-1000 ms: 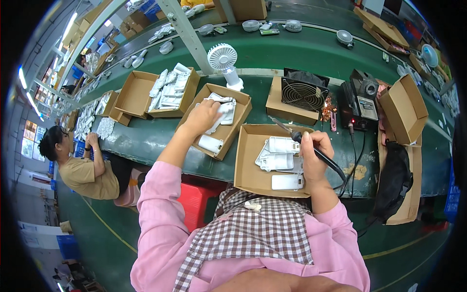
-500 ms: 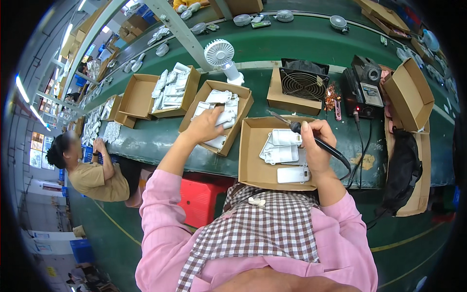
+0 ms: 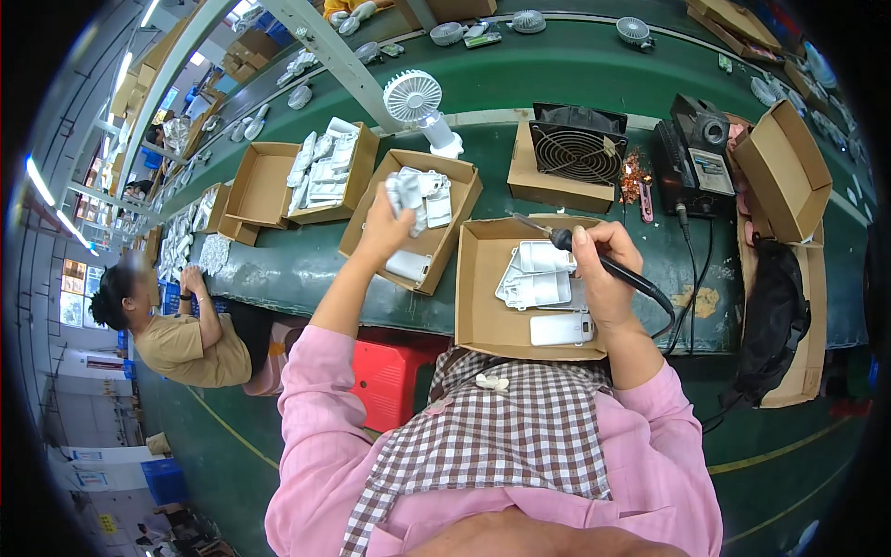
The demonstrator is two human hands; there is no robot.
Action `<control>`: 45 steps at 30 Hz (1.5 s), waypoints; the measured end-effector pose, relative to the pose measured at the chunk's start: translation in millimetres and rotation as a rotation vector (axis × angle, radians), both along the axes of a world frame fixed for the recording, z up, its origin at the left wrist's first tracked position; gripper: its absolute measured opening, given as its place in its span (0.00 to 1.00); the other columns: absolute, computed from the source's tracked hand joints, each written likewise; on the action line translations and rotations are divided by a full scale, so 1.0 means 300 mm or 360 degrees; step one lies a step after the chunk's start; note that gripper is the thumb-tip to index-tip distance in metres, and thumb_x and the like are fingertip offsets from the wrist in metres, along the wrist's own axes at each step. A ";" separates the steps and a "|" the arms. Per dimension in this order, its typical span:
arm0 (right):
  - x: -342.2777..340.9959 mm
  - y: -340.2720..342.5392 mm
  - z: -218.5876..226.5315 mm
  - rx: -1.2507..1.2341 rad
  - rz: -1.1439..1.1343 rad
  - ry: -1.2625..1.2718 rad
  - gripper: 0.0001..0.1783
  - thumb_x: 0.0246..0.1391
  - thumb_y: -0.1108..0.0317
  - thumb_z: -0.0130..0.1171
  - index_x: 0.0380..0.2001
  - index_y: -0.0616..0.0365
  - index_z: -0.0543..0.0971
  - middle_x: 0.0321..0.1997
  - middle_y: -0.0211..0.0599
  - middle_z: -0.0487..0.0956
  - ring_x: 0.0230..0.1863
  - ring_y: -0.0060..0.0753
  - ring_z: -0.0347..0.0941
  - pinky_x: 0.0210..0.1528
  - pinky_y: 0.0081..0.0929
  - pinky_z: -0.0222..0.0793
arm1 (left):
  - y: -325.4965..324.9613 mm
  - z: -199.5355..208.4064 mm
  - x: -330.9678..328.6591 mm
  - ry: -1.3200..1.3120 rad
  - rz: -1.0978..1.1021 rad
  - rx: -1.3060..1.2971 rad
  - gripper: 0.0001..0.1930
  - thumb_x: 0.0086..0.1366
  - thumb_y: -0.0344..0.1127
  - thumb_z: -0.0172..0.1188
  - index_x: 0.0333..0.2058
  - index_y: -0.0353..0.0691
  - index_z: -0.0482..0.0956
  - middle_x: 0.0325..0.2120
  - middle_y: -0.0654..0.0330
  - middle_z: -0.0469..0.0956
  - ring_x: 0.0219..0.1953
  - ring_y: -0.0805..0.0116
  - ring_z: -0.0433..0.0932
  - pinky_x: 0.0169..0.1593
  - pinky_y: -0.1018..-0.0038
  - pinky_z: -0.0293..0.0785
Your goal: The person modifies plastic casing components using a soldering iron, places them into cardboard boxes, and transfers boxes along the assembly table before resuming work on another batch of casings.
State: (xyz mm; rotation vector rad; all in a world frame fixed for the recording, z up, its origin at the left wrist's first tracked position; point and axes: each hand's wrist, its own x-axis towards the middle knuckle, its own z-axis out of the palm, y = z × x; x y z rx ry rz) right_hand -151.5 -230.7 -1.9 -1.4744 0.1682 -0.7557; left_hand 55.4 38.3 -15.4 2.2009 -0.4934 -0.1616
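My left hand (image 3: 383, 228) is closed on a white plastic housing (image 3: 405, 197), lifted over a cardboard box (image 3: 367, 206) where more white housings (image 3: 438, 204) lie. My right hand (image 3: 601, 265) grips a soldering iron (image 3: 562, 239) by its black handle. The iron's tip points left, above the far edge of a second cardboard box (image 3: 478, 306). Inside that box, several white housings (image 3: 538, 278) overlap each other, with a single one (image 3: 561, 329) lying near the front edge.
A small white fan (image 3: 414, 97) stands behind the boxes. Farther right are a black exhaust fan (image 3: 579, 148), copper-coloured wire wool (image 3: 635, 176) and a black soldering station (image 3: 696, 172). A black bag (image 3: 772, 320) hangs at the right. At the left sits another person (image 3: 200, 334).
My left hand has picked the housing up out of the left box. My right hand keeps the soldering iron in nearly the same place.
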 end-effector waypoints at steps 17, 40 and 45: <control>0.007 -0.006 -0.015 0.0054 0.0010 0.0056 0.11 0.55 0.68 0.62 0.23 0.60 0.73 0.20 0.23 0.72 0.22 0.10 0.60 0.24 0.14 0.56 | 0.025 0.184 0.026 -0.0218 -0.0506 0.0808 0.11 0.49 0.20 0.58 0.33 0.36 0.73 0.37 0.51 0.78 0.42 0.48 0.75 0.46 0.63 0.70; 0.008 0.000 0.007 0.0117 0.0021 0.0111 0.10 0.55 0.70 0.61 0.23 0.60 0.72 0.21 0.21 0.71 0.22 0.09 0.60 0.24 0.12 0.56 | -0.014 0.070 0.211 -0.0641 -0.0949 0.1022 0.23 0.47 0.17 0.56 0.44 0.42 0.67 0.48 0.55 0.70 0.56 0.54 0.65 0.55 0.61 0.60; 0.011 0.000 0.011 0.0143 0.0042 0.0132 0.11 0.55 0.69 0.61 0.24 0.60 0.72 0.20 0.22 0.71 0.21 0.09 0.61 0.23 0.12 0.56 | 0.002 0.042 0.184 -0.0852 -0.0678 0.0740 0.28 0.48 0.16 0.49 0.51 0.42 0.63 0.43 0.54 0.73 0.48 0.51 0.71 0.50 0.58 0.60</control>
